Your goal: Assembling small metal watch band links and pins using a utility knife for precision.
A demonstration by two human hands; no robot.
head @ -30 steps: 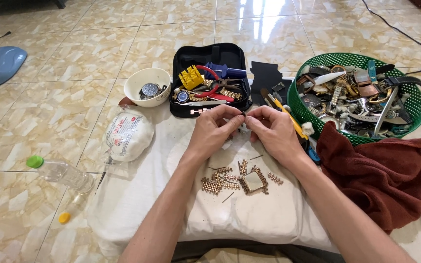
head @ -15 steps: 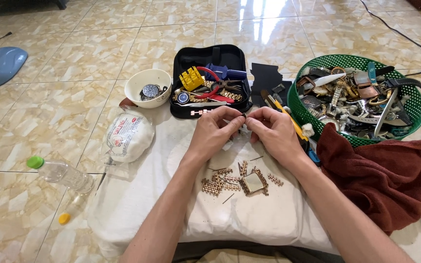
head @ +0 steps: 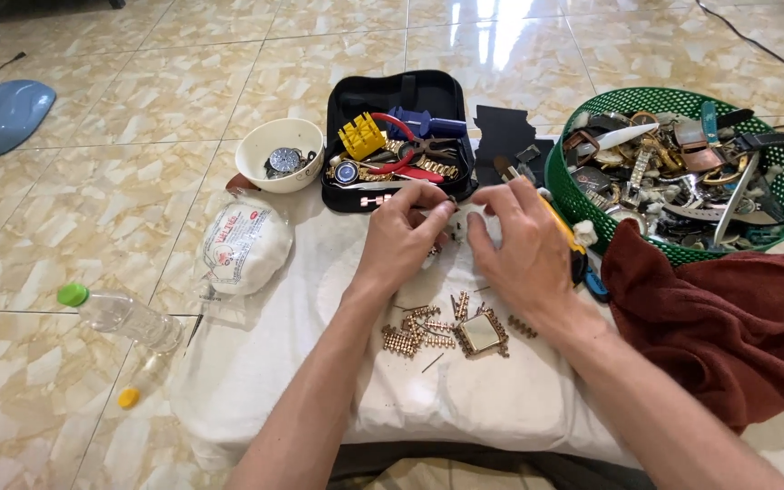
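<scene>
A person sits on a tiled floor (head: 138, 73) and looks down at a white cloth (head: 274, 363) spread in front of them. Both hands meet at the centre of the view. The left hand (head: 401, 238) and right hand (head: 524, 245) have their fingertips pinched toward each other around a small part (head: 458, 227). It is too small and too hidden to identify, and it is held just above the cloth, probably so that anything dropped lands on the soft white surface.

At 6 o'clock from the hands, on the cloth, lies a square gold-coloured watch case (head: 481, 333). Loose copper-coloured bracelet links (head: 410, 334) are scattered beside it, with a thin pin close by. They sit near the hands, within easy reach.

At 12 o'clock is an open black zip case (head: 401, 91) holding a yellow block, a blue tool, red-handled pliers and metal bracelets. At 10 o'clock from the hands, a white bowl (head: 269, 141) holds a round watch. At 2 o'clock, a green plastic basket (head: 682, 100) is heaped with watches, straps and metal parts. A dark red towel (head: 728, 318) lies bunched against its near side, at 3 o'clock.

At 9 o'clock is a white printed pouch (head: 238, 245). At 8 o'clock, off the cloth, a clear plastic bottle (head: 124, 313) with a green cap lies on its side.
</scene>
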